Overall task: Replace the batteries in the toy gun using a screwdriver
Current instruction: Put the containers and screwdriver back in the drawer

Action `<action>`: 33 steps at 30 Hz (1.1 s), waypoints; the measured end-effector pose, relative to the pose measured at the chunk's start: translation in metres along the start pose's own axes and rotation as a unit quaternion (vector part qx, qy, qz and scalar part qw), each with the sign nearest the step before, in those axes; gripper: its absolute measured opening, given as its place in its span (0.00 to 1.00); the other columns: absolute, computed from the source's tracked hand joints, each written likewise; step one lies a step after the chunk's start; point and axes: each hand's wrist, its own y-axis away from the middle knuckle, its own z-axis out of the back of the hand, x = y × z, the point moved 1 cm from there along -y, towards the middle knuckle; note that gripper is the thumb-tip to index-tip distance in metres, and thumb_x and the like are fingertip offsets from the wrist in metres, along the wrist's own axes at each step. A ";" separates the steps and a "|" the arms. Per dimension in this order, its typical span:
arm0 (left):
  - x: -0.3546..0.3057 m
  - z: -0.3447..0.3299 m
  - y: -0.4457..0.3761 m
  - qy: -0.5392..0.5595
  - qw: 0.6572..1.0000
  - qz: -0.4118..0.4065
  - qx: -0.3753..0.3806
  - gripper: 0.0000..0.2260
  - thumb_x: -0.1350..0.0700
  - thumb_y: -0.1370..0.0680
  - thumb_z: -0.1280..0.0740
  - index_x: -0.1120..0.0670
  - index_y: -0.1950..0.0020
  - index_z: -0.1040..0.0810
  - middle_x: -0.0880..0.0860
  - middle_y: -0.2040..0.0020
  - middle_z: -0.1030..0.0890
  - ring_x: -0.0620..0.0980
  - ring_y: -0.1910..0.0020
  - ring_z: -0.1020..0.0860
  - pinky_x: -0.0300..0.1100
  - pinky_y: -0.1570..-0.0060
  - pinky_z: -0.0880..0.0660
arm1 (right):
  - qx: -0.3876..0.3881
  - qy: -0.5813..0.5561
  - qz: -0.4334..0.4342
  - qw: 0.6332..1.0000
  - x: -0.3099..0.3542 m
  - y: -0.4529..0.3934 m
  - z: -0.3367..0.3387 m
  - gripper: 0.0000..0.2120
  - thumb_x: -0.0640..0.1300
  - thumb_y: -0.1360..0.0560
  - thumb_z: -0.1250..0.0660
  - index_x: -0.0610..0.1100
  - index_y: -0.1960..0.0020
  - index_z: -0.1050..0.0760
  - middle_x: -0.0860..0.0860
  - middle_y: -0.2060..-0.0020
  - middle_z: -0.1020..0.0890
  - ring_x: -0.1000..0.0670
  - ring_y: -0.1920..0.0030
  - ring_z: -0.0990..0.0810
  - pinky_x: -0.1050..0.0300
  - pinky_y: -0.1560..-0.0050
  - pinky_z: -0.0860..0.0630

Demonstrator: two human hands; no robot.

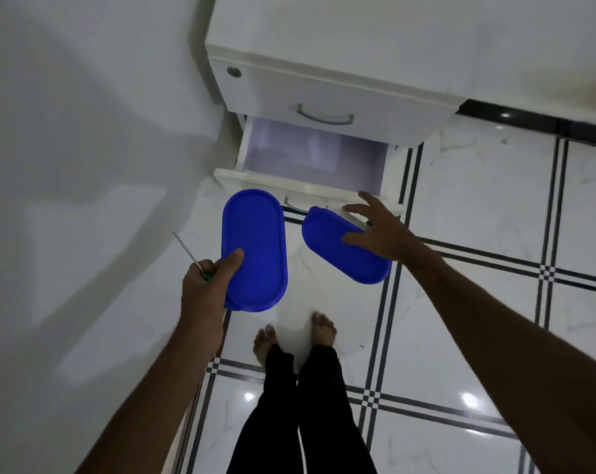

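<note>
Over the open lower drawer (310,165) of the white cabinet (324,63) I have both hands out, each with a blue oval box. My left hand (204,289) carries two things at once: its thumb presses down on the lid of the left box (255,248) with the fingers curled beneath, and the same grip traps the screwdriver (190,254), whose green handle sits in my fist while the thin metal shaft points up and away to the left. My right hand (382,230) lies on top of the right box (344,251) with its fingers spread wide across the lid; whether they grip the far edge I cannot tell. That box tilts, its far end just beside the drawer front. The toy gun is nowhere in view, and I see no batteries either; I judge they may be inside one of these boxes, though nothing shows that. The drawer looks bare from here. The step in hand, as I read it, is fetching the supplies, so the task has hardly begun. To do it well I would keep the screwdriver tip turned away from my body and my bare feet (293,333) on the tiled floor (477,302), firm up the loose right-hand hold before lifting, and set both boxes on a flat surface before opening either.
</note>
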 end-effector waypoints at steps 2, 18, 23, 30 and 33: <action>0.003 -0.008 -0.013 -0.007 1.000 -0.005 0.013 0.15 0.51 0.28 0.27 0.55 0.60 0.32 0.53 0.56 0.21 0.50 0.56 0.20 0.41 0.64 0.24 | 0.001 0.010 0.000 1.000 -0.010 -0.012 0.002 0.32 0.51 0.27 0.27 0.51 0.26 0.35 0.52 0.22 0.45 0.46 0.30 0.31 0.46 0.38 0.25; 0.018 -0.003 -0.022 0.000 0.999 0.024 0.041 0.18 0.46 0.34 0.27 0.56 0.57 0.29 0.56 0.50 0.19 0.53 0.52 0.18 0.44 0.58 0.21 | 0.015 -0.010 -0.019 1.000 -0.021 0.027 -0.040 0.31 0.50 0.28 0.26 0.44 0.29 0.31 0.53 0.28 0.40 0.52 0.44 0.25 0.61 0.52 0.25; 0.023 0.009 -0.022 -0.014 0.999 0.027 0.038 0.19 0.46 0.34 0.27 0.56 0.56 0.30 0.57 0.51 0.19 0.54 0.52 0.18 0.44 0.58 0.21 | 0.024 -0.017 -0.026 0.999 -0.022 0.053 -0.062 0.32 0.49 0.29 0.25 0.44 0.29 0.30 0.53 0.28 0.40 0.52 0.44 0.25 0.62 0.51 0.24; 0.024 0.007 -0.025 -0.011 0.999 0.031 0.039 0.13 0.50 0.28 0.27 0.55 0.57 0.29 0.56 0.50 0.18 0.52 0.52 0.18 0.40 0.62 0.20 | 0.048 -0.022 -0.021 0.998 -0.025 0.073 -0.071 0.32 0.49 0.29 0.25 0.46 0.29 0.30 0.54 0.29 0.39 0.50 0.42 0.23 0.61 0.50 0.21; 0.017 -0.005 -0.034 -0.009 0.999 0.032 0.038 0.13 0.50 0.28 0.27 0.55 0.58 0.29 0.56 0.49 0.18 0.53 0.50 0.18 0.44 0.57 0.19 | 0.047 -0.079 -0.033 0.995 -0.019 0.076 -0.052 0.29 0.48 0.28 0.26 0.50 0.29 0.31 0.55 0.32 0.34 0.51 0.41 0.24 0.63 0.53 0.23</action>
